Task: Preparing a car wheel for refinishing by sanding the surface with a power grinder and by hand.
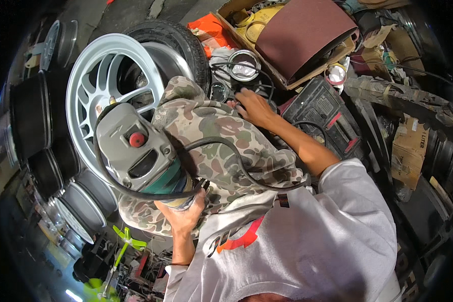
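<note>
My left hand [185, 214] is wrapped round the body of a corded angle grinder [138, 146]. The tool has a big grey head with a red button and a teal band, and rests by my camouflage-clad leg [221, 136]. Its black cord [229, 143] loops over my lap. Close beyond the tool's head stands a pale grey-blue wheel rim [75, 95]. My right hand [254, 107] reaches beyond my knee with its fingers curled, beside a small round tin [219, 92] and an open can [244, 65]. Whatever those fingers pinch is hidden.
A tyre [199, 55] lies behind the rim. At the far right, a cardboard box [282, 85] holds a brown abrasive sheet roll [304, 35]. A black tool case [324, 113] sits by my right forearm. More rims [78, 206] are stacked at left, near a green fan [128, 239].
</note>
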### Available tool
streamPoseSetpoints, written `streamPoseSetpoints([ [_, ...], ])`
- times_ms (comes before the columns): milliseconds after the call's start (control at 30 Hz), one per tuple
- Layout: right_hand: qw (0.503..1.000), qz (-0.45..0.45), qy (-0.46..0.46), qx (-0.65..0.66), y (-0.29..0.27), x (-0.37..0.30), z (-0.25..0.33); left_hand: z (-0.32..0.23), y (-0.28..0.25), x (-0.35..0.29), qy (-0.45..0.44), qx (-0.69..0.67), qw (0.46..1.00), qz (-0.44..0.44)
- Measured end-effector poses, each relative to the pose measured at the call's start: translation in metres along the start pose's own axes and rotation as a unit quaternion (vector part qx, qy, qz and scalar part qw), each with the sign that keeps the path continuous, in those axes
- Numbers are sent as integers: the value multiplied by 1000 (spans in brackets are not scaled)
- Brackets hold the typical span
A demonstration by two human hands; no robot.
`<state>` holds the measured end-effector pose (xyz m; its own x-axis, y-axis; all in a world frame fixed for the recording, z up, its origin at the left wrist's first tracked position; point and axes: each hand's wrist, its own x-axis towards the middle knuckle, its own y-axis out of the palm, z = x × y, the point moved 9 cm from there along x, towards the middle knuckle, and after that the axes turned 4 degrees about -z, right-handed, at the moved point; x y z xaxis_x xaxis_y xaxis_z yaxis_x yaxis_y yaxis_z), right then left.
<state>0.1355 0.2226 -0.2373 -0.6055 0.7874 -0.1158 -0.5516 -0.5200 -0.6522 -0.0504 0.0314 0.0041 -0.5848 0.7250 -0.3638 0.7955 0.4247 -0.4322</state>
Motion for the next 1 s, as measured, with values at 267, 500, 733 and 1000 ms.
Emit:
streamPoseSetpoints([
  [267, 963, -18, 40, -267, 124, 105, -27, -48, 23, 12, 81, -37, 996, -20],
  [500, 950, -50, 49, -303, 133, 117, -42, -37, 19, 14, 83, -8, 996, -3],
  [733, 982, 37, -12, -183, 60, 75, 2, -24, 19, 17, 61, 11, 998, 22],
  [1000, 975, -132, 45, 173, -64, 57, 4, -27, 22, 21, 91, 2, 995, 32],
])
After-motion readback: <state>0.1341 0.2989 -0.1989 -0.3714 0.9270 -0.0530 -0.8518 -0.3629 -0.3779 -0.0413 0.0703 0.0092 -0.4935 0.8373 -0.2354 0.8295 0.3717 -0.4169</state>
